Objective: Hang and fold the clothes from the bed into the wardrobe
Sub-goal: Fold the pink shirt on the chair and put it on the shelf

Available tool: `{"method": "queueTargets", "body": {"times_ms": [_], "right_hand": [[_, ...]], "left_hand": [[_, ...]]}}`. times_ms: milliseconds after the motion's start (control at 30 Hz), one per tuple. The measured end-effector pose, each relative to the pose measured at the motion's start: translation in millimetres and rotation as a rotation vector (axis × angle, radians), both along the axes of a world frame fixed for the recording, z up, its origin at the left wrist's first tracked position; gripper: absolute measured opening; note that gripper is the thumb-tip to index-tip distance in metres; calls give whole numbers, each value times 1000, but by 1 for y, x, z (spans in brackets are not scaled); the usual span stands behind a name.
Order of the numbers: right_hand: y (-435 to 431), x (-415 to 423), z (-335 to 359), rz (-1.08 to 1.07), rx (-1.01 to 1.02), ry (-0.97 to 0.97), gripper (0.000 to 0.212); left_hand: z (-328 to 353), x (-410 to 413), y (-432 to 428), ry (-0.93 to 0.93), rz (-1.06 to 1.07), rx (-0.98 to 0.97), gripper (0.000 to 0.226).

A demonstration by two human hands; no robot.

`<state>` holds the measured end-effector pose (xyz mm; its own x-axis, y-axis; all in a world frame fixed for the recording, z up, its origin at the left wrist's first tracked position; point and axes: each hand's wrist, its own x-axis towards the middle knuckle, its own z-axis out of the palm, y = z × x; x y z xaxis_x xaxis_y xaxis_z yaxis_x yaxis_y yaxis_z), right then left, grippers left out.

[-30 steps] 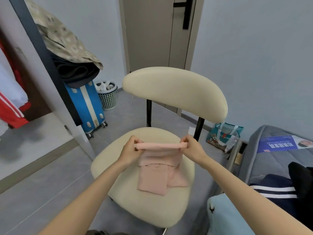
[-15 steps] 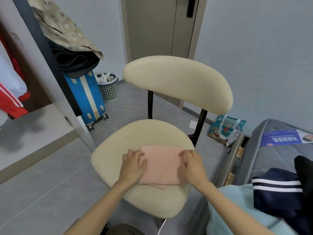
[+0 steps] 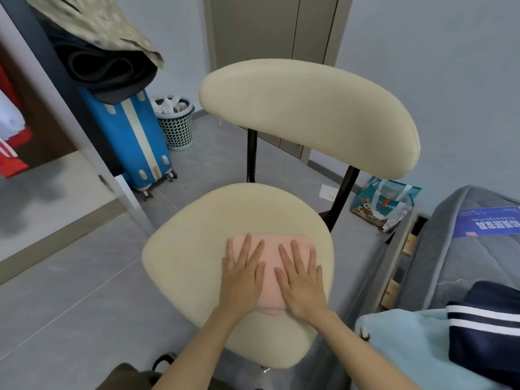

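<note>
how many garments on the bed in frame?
2. A light blue piece at the near end of the bed, and a navy white-striped piece partly over it by the right edge. More may be out of frame.

Left hand [image 3: 242, 280] and right hand [image 3: 301, 282] press flat on a folded pink garment [image 3: 269, 266] lying on the cream chair seat [image 3: 197, 254].

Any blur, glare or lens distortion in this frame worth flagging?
Head view: the left hand and right hand, flat on the pink cloth, are sharp under soft, even light, no glare; head view, top left: the patterned fabric is smeared; head view, top: the wide angle makes the door verticals lean.
</note>
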<state>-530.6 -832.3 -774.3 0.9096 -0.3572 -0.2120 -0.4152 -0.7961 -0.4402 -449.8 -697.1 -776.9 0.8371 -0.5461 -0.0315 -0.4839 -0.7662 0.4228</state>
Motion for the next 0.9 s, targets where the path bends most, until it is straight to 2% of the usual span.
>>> {"method": "queueTargets", "body": {"times_ms": [167, 267, 367, 433, 533, 600, 700, 900], "right_hand": [[1, 1, 6, -218, 127, -116, 54], [5, 6, 12, -369, 130, -190, 54], [5, 11, 16, -481, 225, -233, 56], [2, 14, 17, -485, 283, -224, 59], [-2, 16, 18, -434, 320, -202, 61], [-4, 16, 16, -384, 328, -220, 60], [-4, 20, 20, -330, 319, -293, 59], [11, 62, 45, -292, 307, -433, 67]], "left_hand": [[7, -4, 6, 183, 314, -408, 50], [12, -6, 7, 235, 394, -492, 56], [18, 1, 6, 354, 432, -471, 60], [21, 7, 5, 399, 440, -417, 61], [20, 9, 6, 327, 410, -326, 64], [19, 10, 7, 316, 376, -404, 63], [19, 18, 12, 355, 341, -619, 61], [29, 60, 36, 362, 331, -841, 60]]}}
